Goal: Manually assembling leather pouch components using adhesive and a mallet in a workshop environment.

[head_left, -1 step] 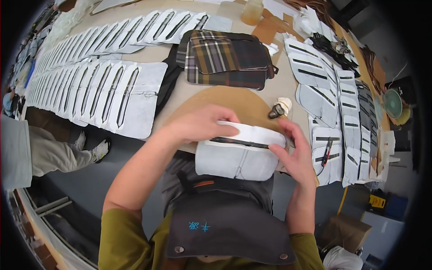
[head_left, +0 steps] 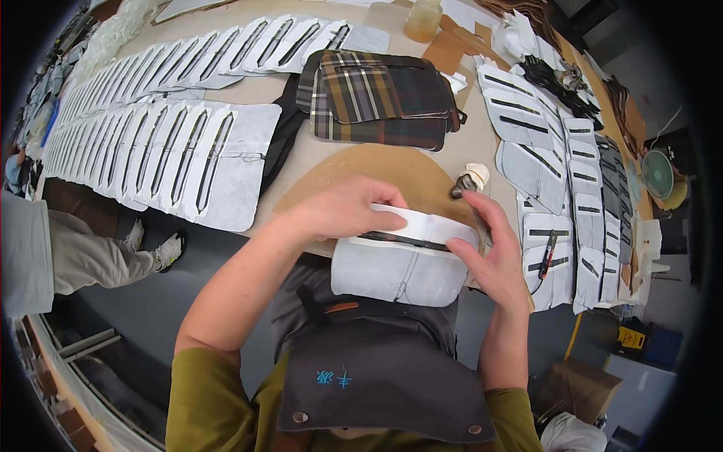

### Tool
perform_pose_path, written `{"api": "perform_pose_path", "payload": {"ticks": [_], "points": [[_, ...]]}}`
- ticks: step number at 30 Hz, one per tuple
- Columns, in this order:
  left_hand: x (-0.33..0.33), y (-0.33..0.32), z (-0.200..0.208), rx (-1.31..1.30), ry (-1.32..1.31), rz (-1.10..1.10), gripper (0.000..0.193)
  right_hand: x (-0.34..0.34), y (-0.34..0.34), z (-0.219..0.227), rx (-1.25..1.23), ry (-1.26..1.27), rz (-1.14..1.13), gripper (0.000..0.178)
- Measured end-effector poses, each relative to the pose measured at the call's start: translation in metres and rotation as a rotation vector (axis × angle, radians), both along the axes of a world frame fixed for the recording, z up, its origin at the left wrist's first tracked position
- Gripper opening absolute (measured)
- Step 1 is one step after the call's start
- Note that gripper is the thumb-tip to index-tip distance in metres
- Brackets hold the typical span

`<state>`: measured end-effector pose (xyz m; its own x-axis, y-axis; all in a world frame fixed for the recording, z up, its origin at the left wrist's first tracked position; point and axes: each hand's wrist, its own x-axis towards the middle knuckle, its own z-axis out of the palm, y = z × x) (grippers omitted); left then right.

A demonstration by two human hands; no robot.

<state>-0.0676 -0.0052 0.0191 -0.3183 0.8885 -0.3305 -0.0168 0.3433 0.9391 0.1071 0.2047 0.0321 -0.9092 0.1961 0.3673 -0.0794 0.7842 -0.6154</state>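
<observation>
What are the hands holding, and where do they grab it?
Both hands hold a grey fabric panel with a dark zipper slot. The left hand presses its folded top edge; the right hand pinches the right end.

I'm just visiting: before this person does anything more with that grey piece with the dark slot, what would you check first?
1. Left hand flat on the grey panel: ok.
2. Right hand pinching the panel's right edge: ok.
3. Panel resting on the brown board: ok, though its lower part hangs over the table edge.
4. Dark slot lined up straight: cannot tell.
5. Small tool clear of both hands: ok.
</observation>
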Motion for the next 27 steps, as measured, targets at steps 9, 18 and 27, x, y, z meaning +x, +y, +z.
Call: {"api": "perform_pose_path", "payload": {"ticks": [9, 18, 27], "points": [[0.023, -0.022, -0.012, 0.243, -0.495, 0.298, 0.033, -0.027, -0.017, 0.000, -0.477, -0.477, 0.002, 0.024], [0.044, -0.026, -0.025, 0.435, -0.739, 0.079, 0.045, -0.035, -0.015, -0.002, -0.587, -0.498, -0.008, 0.017], [0.053, -0.024, -0.027, 0.379, -0.551, 0.472, 0.034, -0.029, -0.037, 0.007, -0.290, -0.061, 0.045, 0.015]]}}
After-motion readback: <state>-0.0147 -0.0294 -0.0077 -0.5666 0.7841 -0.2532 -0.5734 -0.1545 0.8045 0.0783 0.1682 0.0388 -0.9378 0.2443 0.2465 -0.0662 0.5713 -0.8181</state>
